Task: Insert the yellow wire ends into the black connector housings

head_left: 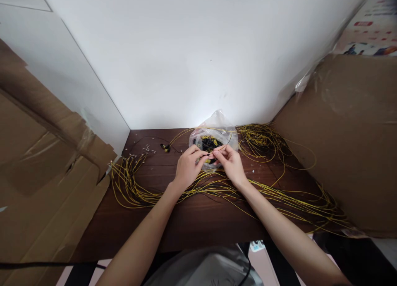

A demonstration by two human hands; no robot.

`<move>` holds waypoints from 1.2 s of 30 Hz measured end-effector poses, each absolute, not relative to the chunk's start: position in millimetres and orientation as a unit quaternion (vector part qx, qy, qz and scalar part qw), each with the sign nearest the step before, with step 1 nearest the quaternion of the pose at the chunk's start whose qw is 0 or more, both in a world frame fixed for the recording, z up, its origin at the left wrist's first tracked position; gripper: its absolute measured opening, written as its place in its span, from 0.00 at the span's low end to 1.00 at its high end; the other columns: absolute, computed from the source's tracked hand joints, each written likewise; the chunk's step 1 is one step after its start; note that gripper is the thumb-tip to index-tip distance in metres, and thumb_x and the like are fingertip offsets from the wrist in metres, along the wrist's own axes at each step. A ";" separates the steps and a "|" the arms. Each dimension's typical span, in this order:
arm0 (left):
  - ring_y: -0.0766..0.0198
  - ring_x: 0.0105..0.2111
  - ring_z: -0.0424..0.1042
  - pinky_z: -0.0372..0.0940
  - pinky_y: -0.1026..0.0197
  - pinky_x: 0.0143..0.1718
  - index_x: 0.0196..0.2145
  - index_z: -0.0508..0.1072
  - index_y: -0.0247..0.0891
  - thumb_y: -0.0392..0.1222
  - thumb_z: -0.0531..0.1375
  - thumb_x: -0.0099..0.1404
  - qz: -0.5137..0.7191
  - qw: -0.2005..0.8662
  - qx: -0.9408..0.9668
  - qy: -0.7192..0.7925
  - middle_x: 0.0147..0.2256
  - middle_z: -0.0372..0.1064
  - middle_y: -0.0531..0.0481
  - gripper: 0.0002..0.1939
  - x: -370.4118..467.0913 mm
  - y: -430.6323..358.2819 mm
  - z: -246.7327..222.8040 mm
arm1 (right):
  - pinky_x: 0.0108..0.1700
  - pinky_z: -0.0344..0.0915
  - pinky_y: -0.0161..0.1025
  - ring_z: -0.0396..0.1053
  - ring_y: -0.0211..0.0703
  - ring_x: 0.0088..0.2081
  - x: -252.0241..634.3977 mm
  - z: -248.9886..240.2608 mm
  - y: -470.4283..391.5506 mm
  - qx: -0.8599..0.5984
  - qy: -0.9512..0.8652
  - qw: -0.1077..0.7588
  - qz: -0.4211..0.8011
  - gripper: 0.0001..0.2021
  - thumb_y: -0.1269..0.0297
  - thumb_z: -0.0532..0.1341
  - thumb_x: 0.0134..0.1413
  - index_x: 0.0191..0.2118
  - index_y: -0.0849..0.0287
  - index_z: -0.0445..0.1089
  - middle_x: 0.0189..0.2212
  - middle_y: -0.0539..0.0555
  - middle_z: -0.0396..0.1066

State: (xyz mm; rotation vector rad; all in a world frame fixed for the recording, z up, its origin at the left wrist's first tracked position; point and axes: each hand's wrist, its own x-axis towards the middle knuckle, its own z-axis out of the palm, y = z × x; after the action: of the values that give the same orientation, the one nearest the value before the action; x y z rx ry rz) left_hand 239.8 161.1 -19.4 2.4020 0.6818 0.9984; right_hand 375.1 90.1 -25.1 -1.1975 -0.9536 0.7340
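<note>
Over a clear plastic bag (pixel 218 121), my left hand (pixel 188 167) and my right hand (pixel 232 165) meet with their fingertips almost touching. My right thumb and fingers pinch a thin wire (pixel 228 140), which arches up past the hand. A closed pinch of my left hand faces it; a small dark piece shows between the fingertips, too small to name. Inside the open bag lie small black and yellow pieces (pixel 211 143), partly covered by my hands. Below my wrists a long bundle of yellow and black wires (pixel 151 198) runs across the dark wooden table (pixel 186 232).
A tangled coil of yellow wire (pixel 259 137) lies at the back right. Small pale bits (pixel 148 148) are scattered at the back left, near a small black and yellow piece (pixel 166 147). Cardboard boxes stand at the left (pixel 40 153) and right (pixel 338 145), before a white wall (pixel 186 50).
</note>
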 end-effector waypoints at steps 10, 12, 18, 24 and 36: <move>0.66 0.31 0.64 0.60 0.64 0.33 0.36 0.74 0.37 0.40 0.53 0.64 0.362 0.223 0.872 0.242 0.32 0.64 0.49 0.10 240.4 161.5 -21.2 | 0.30 0.66 0.35 0.68 0.38 0.29 375.6 -21.9 89.4 -0.545 -0.442 0.641 0.312 0.11 0.58 0.64 0.44 0.32 0.61 0.70 0.27 0.52 0.70; 0.66 0.31 0.64 0.60 0.64 0.33 0.36 0.74 0.37 0.40 0.54 0.63 0.362 0.222 0.872 0.244 0.32 0.64 0.49 0.10 240.4 161.6 -21.2 | 0.31 0.67 0.36 0.67 0.37 0.28 376.1 -21.8 89.3 -0.552 -0.445 0.636 0.306 0.11 0.59 0.65 0.43 0.30 0.61 0.71 0.28 0.53 0.71; 0.66 0.32 0.64 0.60 0.64 0.33 0.36 0.73 0.37 0.40 0.53 0.63 0.366 0.227 0.869 0.243 0.32 0.64 0.49 0.10 240.3 161.4 -21.4 | 0.30 0.68 0.37 0.70 0.41 0.30 375.5 -22.5 89.2 -0.549 -0.425 0.644 0.321 0.12 0.56 0.64 0.43 0.29 0.61 0.68 0.27 0.53 0.72; 0.66 0.32 0.64 0.60 0.65 0.33 0.36 0.73 0.37 0.40 0.53 0.63 0.368 0.234 0.867 0.242 0.32 0.64 0.49 0.09 240.5 161.8 -21.3 | 0.30 0.70 0.38 0.72 0.42 0.31 374.9 -22.7 89.8 -0.526 -0.408 0.664 0.340 0.12 0.56 0.63 0.46 0.32 0.59 0.64 0.27 0.52 0.72; 0.66 0.32 0.64 0.60 0.65 0.32 0.36 0.73 0.37 0.40 0.53 0.63 0.360 0.225 0.871 0.246 0.32 0.64 0.49 0.10 240.3 161.9 -21.0 | 0.30 0.68 0.35 0.70 0.40 0.30 374.1 -19.4 88.8 -0.530 -0.424 0.656 0.330 0.12 0.57 0.64 0.44 0.30 0.60 0.65 0.26 0.52 0.69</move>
State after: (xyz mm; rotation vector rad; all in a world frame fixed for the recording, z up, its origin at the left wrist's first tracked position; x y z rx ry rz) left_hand 240.3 161.9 -21.0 2.4031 0.6772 0.9934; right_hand 374.1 88.8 -19.4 -1.2000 -0.9600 0.7486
